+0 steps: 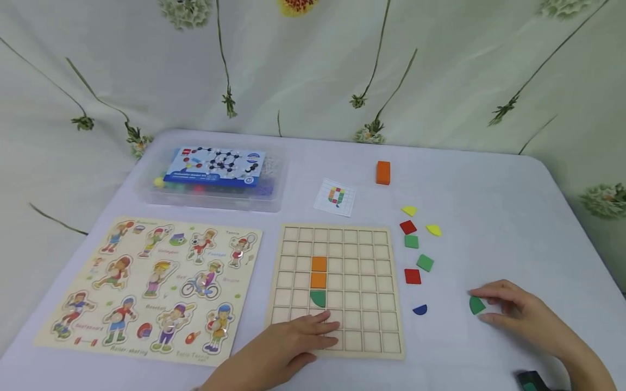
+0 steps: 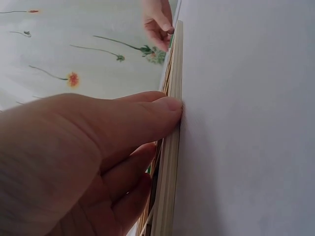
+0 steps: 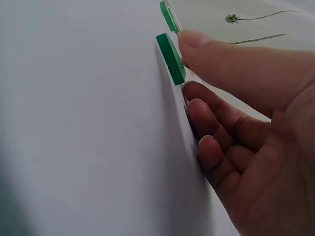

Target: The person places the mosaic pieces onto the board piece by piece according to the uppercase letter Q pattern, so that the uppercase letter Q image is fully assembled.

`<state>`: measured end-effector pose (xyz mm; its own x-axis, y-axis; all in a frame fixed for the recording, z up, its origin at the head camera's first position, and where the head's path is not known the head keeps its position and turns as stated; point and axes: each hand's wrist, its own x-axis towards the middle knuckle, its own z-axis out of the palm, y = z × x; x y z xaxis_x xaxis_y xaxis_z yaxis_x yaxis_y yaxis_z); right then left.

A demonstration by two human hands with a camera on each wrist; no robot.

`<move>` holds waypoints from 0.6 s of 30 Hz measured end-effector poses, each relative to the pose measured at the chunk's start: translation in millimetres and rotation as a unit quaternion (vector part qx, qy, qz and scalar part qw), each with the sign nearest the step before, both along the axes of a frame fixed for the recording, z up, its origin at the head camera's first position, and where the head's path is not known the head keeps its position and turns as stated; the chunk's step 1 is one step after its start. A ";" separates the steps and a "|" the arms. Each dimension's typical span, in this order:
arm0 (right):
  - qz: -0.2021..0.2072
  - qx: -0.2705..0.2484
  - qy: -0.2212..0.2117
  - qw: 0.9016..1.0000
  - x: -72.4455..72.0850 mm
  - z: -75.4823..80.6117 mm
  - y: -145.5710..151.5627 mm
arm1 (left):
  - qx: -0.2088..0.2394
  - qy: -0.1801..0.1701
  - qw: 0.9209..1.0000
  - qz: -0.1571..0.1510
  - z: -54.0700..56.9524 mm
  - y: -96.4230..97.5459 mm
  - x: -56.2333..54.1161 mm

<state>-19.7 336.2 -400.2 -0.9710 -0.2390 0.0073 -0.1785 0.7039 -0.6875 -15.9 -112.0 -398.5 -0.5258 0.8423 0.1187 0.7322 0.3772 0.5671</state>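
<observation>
My left hand (image 1: 288, 347) rests on the lower edge of the wooden grid board (image 1: 359, 347), fingers spread flat over its squares. In the left wrist view the thumb (image 2: 170, 105) touches the board's side edge (image 2: 170, 187). Two orange squares (image 1: 319, 272) and a green quarter-circle piece (image 1: 318, 298) sit in one column of the grid, just above the fingertips. On the right, my right hand (image 1: 513, 309) pinches another green quarter-circle piece (image 1: 476, 306) between thumb and index finger, low at the tabletop. This piece (image 3: 171, 59) also shows in the right wrist view.
Right of the board lie red squares (image 1: 413, 276), green squares (image 1: 425, 263), yellow pieces (image 1: 433, 230) and a blue half-circle (image 1: 419, 309). Behind stand a pattern card (image 1: 325, 202), an orange block stack (image 1: 383, 172) and a clear box (image 1: 220, 202). A sports puzzle board (image 1: 132, 279) lies left.
</observation>
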 end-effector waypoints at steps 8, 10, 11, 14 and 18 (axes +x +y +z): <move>0.032 -0.034 0.083 0.995 -1.6 -12.2 0.9 | -0.005 -0.006 1.000 -0.008 1.0 -0.3 -1.5; 0.019 -0.021 0.086 0.996 -1.9 -13.8 0.9 | -0.005 0.003 1.000 -0.012 0.5 -0.2 -2.2; 0.011 -0.014 0.084 0.996 -1.4 -14.0 0.7 | -0.004 0.007 1.000 -0.013 0.2 -0.1 -2.1; -0.001 -0.005 0.077 0.997 -0.3 -14.7 0.8 | -0.008 0.013 1.000 -0.015 -0.1 0.5 -1.8; 0.009 -0.026 0.085 0.996 -2.5 -14.7 0.4 | -0.010 0.018 1.000 -0.007 -0.4 -0.1 -0.9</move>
<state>-22.3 336.6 -414.9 -0.9505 -0.2506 0.1838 -0.3070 0.6640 -0.6818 -16.8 -112.1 -398.9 -0.5097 0.8519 0.1199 0.7569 0.3778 0.5333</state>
